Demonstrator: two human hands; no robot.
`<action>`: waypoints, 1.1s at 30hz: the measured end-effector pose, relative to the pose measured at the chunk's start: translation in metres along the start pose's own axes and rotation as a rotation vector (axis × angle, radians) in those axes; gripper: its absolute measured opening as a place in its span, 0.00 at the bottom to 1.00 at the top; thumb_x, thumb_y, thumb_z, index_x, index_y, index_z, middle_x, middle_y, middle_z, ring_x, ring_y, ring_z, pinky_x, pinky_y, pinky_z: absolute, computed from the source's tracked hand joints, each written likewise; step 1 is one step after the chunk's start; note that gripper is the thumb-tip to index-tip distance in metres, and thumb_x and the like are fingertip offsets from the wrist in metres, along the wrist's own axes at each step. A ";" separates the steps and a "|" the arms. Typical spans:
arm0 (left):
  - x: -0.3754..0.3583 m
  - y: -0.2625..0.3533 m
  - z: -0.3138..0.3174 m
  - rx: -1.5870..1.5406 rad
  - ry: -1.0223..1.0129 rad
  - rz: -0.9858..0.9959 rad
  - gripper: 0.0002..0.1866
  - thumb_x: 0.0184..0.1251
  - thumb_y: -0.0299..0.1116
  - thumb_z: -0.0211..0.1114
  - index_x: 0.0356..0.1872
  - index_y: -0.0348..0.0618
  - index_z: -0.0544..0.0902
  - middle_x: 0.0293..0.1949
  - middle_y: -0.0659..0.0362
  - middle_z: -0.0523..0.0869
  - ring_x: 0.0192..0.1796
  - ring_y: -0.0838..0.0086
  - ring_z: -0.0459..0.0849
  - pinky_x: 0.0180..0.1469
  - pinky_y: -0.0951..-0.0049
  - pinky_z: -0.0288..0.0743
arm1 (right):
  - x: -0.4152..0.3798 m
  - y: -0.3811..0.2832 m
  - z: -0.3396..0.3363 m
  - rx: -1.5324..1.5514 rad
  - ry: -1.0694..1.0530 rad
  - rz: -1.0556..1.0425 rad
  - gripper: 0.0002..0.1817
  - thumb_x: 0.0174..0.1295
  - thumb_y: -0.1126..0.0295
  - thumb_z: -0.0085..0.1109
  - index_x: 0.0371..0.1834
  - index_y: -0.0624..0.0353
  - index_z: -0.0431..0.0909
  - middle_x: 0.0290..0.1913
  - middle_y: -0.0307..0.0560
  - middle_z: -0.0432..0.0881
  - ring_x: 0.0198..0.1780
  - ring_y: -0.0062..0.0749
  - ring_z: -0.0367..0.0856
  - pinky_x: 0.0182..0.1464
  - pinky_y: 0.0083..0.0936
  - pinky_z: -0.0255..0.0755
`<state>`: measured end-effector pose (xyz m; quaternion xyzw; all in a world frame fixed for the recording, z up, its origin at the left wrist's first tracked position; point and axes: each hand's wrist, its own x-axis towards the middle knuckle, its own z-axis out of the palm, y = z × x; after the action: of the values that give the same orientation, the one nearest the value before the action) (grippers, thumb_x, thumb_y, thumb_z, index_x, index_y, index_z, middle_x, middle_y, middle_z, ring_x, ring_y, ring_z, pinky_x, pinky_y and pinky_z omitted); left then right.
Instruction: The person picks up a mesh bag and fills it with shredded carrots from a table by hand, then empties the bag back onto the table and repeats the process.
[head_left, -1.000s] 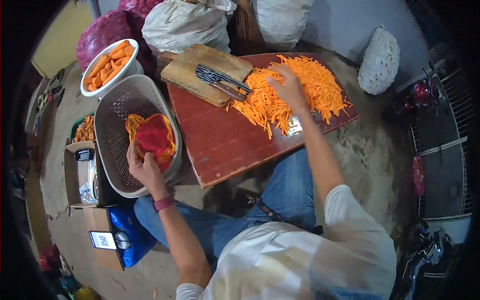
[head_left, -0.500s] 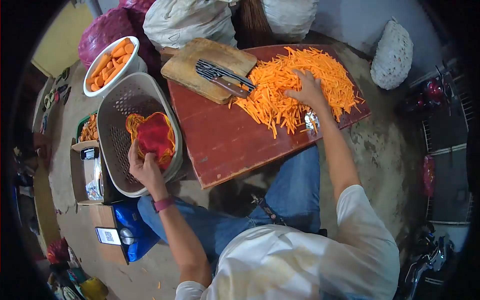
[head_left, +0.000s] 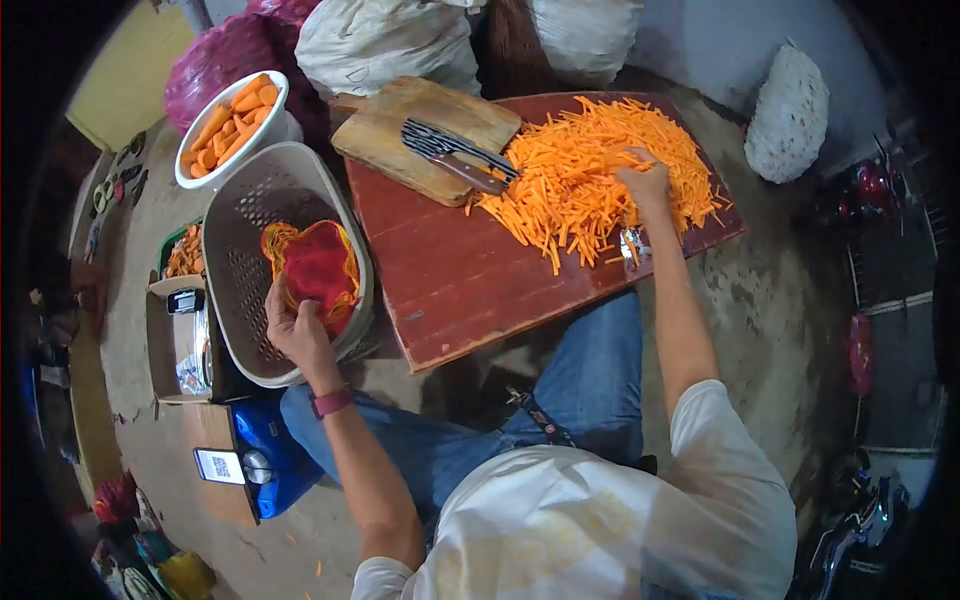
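Shredded carrot sticks [head_left: 570,170] lie in a broad heap on the red wooden table [head_left: 470,290]. My right hand [head_left: 648,182] is in the heap, its fingers bent in among the sticks and partly hidden. On the left, my left hand [head_left: 300,328] pinches the edge of a red mesh bag [head_left: 318,262] with yellow-orange trim, inside the grey plastic basket [head_left: 232,215]. A peeler-like cutter with a wavy blade and a brown-handled knife [head_left: 468,173] rest on the wooden cutting board [head_left: 400,165] beside the heap.
A white bowl of whole carrots [head_left: 205,178] stands behind the basket. Large sacks [head_left: 385,45] line the back. Left of the basket are a cardboard box [head_left: 163,350], a green container of peelings [head_left: 185,252] and a phone [head_left: 220,466]. Another white sack [head_left: 788,115] is at the right.
My right hand has moved slightly right and its spread fingers have curled into the carrot sticks. My left hand remains at the red bag's edge. The whole view has shifted slightly.
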<state>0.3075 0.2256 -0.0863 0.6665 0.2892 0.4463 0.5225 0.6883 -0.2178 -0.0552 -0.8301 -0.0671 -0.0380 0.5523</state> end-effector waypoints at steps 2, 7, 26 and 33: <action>0.002 -0.006 -0.004 0.010 -0.002 0.028 0.31 0.57 0.12 0.59 0.67 0.28 0.82 0.65 0.51 0.83 0.66 0.66 0.83 0.70 0.70 0.75 | 0.001 -0.011 -0.001 0.050 0.073 -0.036 0.23 0.53 0.76 0.73 0.56 0.62 0.89 0.42 0.41 0.90 0.38 0.23 0.85 0.41 0.24 0.78; -0.001 -0.005 0.003 -0.096 0.029 0.010 0.31 0.55 0.13 0.60 0.65 0.29 0.84 0.64 0.51 0.85 0.66 0.66 0.83 0.70 0.70 0.74 | 0.013 -0.044 -0.002 0.244 0.121 -0.191 0.24 0.53 0.80 0.71 0.57 0.63 0.87 0.45 0.43 0.89 0.42 0.24 0.87 0.44 0.23 0.81; -0.006 0.010 -0.003 0.102 0.106 0.068 0.31 0.57 0.13 0.58 0.67 0.26 0.81 0.66 0.47 0.82 0.68 0.64 0.82 0.73 0.67 0.74 | -0.212 -0.161 0.392 0.314 -0.884 -0.330 0.30 0.50 0.72 0.81 0.60 0.66 0.85 0.59 0.56 0.87 0.59 0.39 0.87 0.60 0.32 0.81; -0.004 0.016 0.000 0.128 0.100 0.070 0.31 0.56 0.14 0.59 0.67 0.26 0.82 0.65 0.46 0.83 0.68 0.62 0.84 0.73 0.66 0.74 | -0.201 -0.170 0.387 -0.139 -0.939 -0.561 0.33 0.49 0.53 0.80 0.58 0.60 0.89 0.62 0.62 0.86 0.63 0.53 0.85 0.68 0.40 0.77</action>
<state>0.3040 0.2176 -0.0726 0.6852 0.3192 0.4776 0.4479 0.4592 0.1895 -0.0779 -0.7427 -0.5221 0.1864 0.3755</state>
